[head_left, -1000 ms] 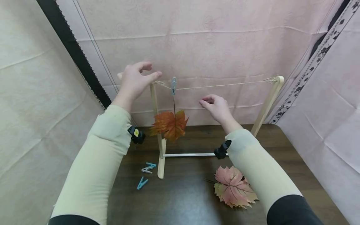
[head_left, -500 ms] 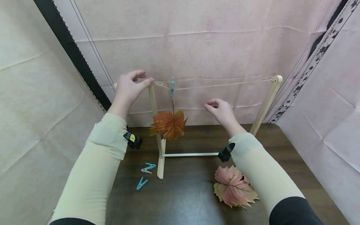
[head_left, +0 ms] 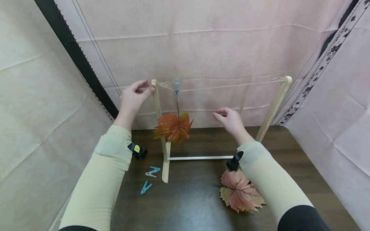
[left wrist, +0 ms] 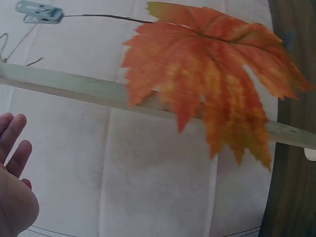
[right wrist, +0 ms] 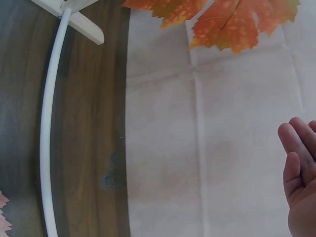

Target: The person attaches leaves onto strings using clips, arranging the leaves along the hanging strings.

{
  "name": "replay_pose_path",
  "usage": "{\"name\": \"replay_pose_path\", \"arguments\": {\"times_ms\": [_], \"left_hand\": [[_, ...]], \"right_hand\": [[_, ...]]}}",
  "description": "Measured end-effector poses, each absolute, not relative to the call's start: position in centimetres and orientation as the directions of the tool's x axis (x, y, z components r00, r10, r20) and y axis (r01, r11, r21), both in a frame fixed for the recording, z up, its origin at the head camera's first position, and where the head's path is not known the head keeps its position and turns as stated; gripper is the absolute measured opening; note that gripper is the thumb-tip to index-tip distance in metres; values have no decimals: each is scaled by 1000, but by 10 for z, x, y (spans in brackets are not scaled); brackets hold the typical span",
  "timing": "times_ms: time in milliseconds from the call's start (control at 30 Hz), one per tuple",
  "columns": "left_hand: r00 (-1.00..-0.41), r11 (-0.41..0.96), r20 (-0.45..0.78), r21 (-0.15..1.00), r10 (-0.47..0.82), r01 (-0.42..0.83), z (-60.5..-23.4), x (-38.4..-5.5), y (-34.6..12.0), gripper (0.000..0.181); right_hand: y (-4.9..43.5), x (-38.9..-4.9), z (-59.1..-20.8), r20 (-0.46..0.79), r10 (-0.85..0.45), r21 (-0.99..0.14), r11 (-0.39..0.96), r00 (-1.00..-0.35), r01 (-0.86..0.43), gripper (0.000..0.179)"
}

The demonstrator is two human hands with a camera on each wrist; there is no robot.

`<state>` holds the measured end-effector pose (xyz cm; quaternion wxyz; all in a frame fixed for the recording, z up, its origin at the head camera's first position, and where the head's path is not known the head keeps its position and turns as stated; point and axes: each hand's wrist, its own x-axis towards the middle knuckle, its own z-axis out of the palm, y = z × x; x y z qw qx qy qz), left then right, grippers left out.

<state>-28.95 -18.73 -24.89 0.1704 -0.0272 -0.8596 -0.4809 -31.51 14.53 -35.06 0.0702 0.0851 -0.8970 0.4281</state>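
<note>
An orange maple leaf (head_left: 174, 127) hangs by its stem from a light-blue clothespin (head_left: 177, 88), which is clipped on a string (head_left: 222, 87) between two wooden posts. My left hand (head_left: 133, 100) is beside the top of the left post (head_left: 157, 104), fingers loosely bent and holding nothing. In the left wrist view, a gap shows between its fingertips and the post. My right hand (head_left: 230, 122) is in the air below the string, right of the leaf, its fingers relaxed with nothing between them. The right wrist view shows those fingers (right wrist: 296, 143) away from the orange leaf (right wrist: 232, 22).
Several blue clothespins (head_left: 146, 187) lie on the dark wooden table (head_left: 185, 205) at left. Pink leaves (head_left: 240, 192) lie at right, partly under my right forearm. A white rod (head_left: 199, 158) joins the stand's feet near the table. The right post (head_left: 274, 107) rises behind my right arm.
My left hand has come down from above the left post's top to beside it. My right hand has drifted down and right, away from the leaf. The hanging leaf stays on the string.
</note>
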Motion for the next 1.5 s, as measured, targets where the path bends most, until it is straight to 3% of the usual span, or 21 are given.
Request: {"name": "replay_pose_path", "arguments": {"times_ms": [367, 733, 1167, 1500], "left_hand": [[-926, 472, 364, 837, -101, 277, -293, -282, -196, 56], [-945, 426, 269, 889, -188, 168, -368, -266, -222, 55], [-974, 437, 174, 894, -145, 94, -422, -252, -230, 53], [-986, 478, 76, 878, -151, -6, -474, -234, -244, 55]], "right_hand": [[155, -308, -375, 176, -93, -751, 631, -980, -195, 43], [159, -296, -402, 151, -139, -780, 592, -979, -205, 44], [168, -282, -441, 91, -149, -835, 527, -985, -157, 41], [174, -263, -474, -12, -130, -809, 584, -991, -67, 38]]}}
